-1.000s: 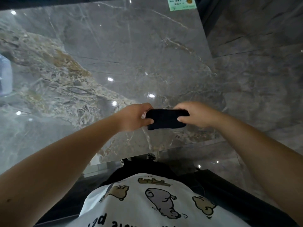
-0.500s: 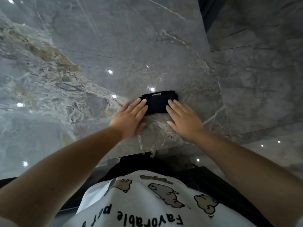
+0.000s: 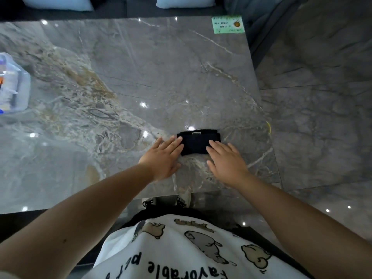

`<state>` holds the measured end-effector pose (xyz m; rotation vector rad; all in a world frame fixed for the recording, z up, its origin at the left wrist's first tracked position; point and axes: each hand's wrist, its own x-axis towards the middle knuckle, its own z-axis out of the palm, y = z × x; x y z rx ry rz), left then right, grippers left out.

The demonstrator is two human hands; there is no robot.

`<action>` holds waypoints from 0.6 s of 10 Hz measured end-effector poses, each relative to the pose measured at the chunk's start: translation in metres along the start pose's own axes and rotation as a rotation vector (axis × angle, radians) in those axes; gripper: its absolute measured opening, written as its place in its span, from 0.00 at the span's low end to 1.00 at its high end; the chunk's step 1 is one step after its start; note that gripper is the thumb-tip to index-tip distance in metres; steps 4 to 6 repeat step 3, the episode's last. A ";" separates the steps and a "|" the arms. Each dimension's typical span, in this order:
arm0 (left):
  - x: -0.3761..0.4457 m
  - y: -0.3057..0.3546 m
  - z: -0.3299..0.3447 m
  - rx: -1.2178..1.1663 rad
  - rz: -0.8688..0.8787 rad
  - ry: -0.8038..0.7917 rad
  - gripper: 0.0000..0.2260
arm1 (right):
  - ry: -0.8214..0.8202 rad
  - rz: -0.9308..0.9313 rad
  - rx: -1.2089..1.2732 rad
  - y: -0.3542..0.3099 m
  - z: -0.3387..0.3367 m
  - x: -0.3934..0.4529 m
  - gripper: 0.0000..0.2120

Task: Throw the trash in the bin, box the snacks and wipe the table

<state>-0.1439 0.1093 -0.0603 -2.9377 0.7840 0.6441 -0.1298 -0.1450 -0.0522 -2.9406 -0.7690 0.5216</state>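
A folded black cloth (image 3: pixel 196 141) lies flat on the grey marble table (image 3: pixel 141 77), near its front right corner. My left hand (image 3: pixel 164 158) rests flat on the table with its fingertips on the cloth's left end. My right hand (image 3: pixel 225 160) lies flat too, fingertips on the cloth's right end. Both hands have their fingers stretched out and grip nothing. A clear plastic box (image 3: pixel 12 85) with items inside stands at the table's far left edge, partly out of frame.
A green sticker (image 3: pixel 228 24) sits at the table's far right corner. Pale blue cushions (image 3: pixel 58 3) lie on a dark seat behind the table. Grey tiled floor (image 3: pixel 322 97) runs along the right. My white printed shirt (image 3: pixel 181 248) fills the bottom.
One second ago both hands held the cloth up between them. They set it down on the table and now lie flat with fingertips on its ends. The view tilted up.
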 end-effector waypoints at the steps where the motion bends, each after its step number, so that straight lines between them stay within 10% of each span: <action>1: -0.009 0.001 -0.004 -0.056 -0.051 -0.028 0.30 | 0.060 0.015 0.002 -0.005 -0.011 0.004 0.22; 6: -0.031 -0.012 -0.014 -0.179 -0.253 0.044 0.29 | 0.240 -0.009 0.059 -0.011 -0.032 0.016 0.14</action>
